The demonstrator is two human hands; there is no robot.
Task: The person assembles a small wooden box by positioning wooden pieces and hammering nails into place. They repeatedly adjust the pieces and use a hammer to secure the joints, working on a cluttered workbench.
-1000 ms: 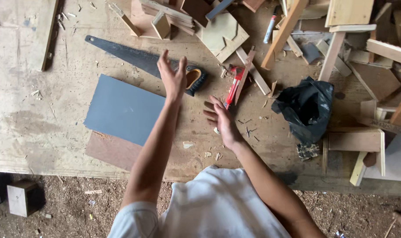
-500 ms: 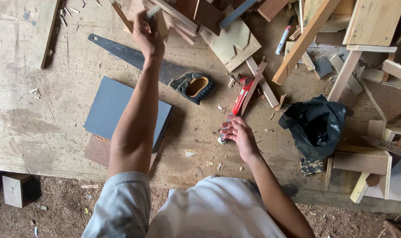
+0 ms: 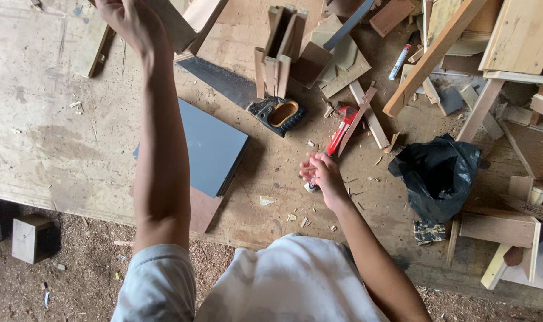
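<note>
My left hand (image 3: 127,22) is stretched far up to the top left of the workbench (image 3: 56,137). Its fingers are closed on a wooden block (image 3: 177,25). My right hand (image 3: 322,173) hovers low over the bench near its front edge, with its fingers curled. A small pale object (image 3: 309,188) sits at its fingertips; I cannot tell whether it is held. Just beyond that hand lies a red-handled tool (image 3: 342,131). A handsaw with a black and orange handle (image 3: 280,114) lies between my arms, its blade (image 3: 223,80) pointing up left.
A grey panel (image 3: 212,146) lies on a brown board (image 3: 203,210) beside my left arm. A black plastic bag (image 3: 438,176) sits at the right. Wooden offcuts and planks (image 3: 438,53) crowd the top and right. A slotted wooden assembly (image 3: 277,50) stands behind the saw. A wooden cube (image 3: 30,238) rests on the sawdust floor.
My left hand has reached further up and left, from above the saw to the wood pile, and closed on a block. My right hand has curled its fingers from an open palm.
</note>
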